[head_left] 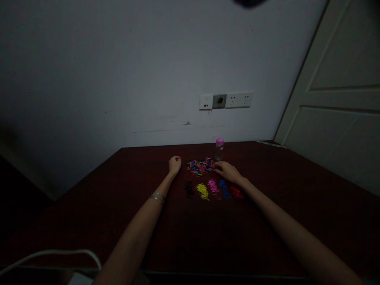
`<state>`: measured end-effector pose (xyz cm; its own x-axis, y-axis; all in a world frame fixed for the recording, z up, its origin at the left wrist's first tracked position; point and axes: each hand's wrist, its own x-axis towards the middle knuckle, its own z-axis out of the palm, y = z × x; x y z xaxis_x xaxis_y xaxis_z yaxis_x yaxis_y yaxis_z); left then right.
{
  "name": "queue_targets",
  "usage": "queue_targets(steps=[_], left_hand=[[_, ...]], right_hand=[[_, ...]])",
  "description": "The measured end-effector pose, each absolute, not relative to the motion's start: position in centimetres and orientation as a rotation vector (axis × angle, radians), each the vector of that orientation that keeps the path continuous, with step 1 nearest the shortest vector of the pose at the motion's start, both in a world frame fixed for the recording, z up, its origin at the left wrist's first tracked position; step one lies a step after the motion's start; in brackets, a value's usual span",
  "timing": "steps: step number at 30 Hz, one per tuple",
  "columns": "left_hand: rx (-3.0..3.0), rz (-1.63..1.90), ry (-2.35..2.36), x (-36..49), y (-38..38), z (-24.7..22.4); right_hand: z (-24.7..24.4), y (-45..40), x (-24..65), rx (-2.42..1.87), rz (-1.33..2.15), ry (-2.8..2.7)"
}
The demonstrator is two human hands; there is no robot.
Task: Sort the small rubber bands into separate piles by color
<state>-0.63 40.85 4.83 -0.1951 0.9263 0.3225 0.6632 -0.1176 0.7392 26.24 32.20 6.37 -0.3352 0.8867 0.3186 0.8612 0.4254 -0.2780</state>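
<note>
A mixed pile of small coloured loops (200, 166), like little hair ties, lies on the dark red-brown table. Just left of the pile rests my left hand (175, 164), its fingers curled in; whatever they may hold is hidden. My right hand (227, 171) reaches to the pile's right edge with thumb and fingers bent together, and what is between the tips is too small to make out. Nearer to me are separate groups: black loops (189, 188), yellow loops (202, 191), pink loops (213, 186), blue loops (225, 189) and red loops (236, 192), partly beside my right wrist.
A clear bottle with a pink lid (219, 148) stands behind my right hand. Wall sockets (239, 100) sit above the table (118, 186). A panelled door (332, 99) is at right. A white cable (65, 252) crosses the near left edge.
</note>
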Motion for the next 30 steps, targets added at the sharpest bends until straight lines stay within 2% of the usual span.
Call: queue_targets(steps=[30], left_hand=[[1.812, 1.186, 1.874, -0.66, 40.47, 5.07]], right_hand=[[6.11, 32.24, 25.91, -1.512, 0.033, -2.310]])
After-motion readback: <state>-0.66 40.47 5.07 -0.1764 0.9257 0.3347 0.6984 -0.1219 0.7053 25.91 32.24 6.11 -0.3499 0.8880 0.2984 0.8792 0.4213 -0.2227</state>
